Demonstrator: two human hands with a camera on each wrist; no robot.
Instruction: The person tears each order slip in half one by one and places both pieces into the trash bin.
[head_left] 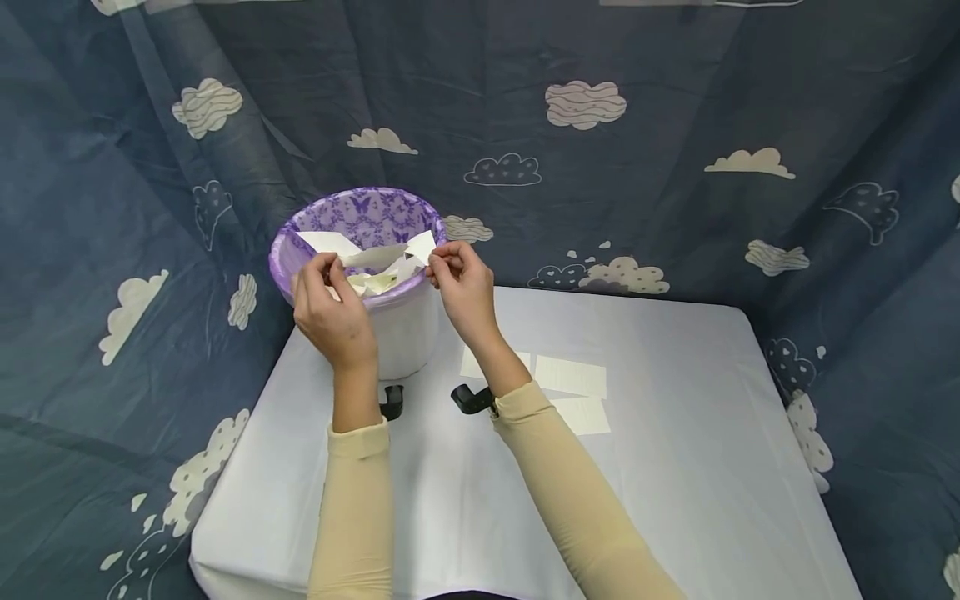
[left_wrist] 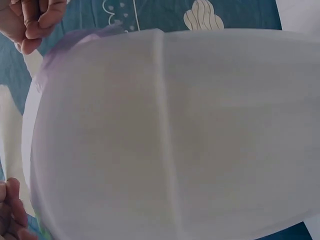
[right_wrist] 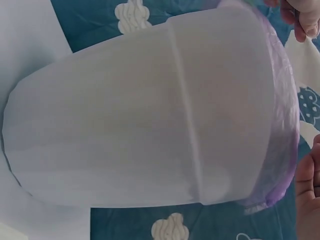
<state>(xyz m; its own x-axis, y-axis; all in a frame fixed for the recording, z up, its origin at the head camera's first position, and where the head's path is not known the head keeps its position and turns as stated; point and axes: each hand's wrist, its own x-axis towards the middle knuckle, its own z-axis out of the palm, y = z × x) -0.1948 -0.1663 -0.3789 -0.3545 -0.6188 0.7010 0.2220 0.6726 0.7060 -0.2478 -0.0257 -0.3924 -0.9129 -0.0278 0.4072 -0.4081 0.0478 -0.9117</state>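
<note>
Over a white bin (head_left: 405, 337) with a purple butterfly-print liner (head_left: 372, 218), both hands hold torn white paper. My left hand (head_left: 335, 321) pinches a paper piece (head_left: 327, 242) near the rim's front left. At the rim's right side my right hand (head_left: 467, 287) pinches a small paper piece (head_left: 422, 247) between thumb and fingers. Between the hands, more bent paper (head_left: 367, 284) shows at the bin's mouth; I cannot tell whether it joins the held pieces. In the left wrist view the bin's wall (left_wrist: 110, 130) fills most of the picture.
Three flat white paper sheets (head_left: 572, 377) lie on the white-covered table (head_left: 675, 467) right of the bin, partly behind the right forearm. A dark blue cloud-print curtain (head_left: 637, 183) surrounds the table. Black wrist mounts (head_left: 471, 400) hang below the wrists.
</note>
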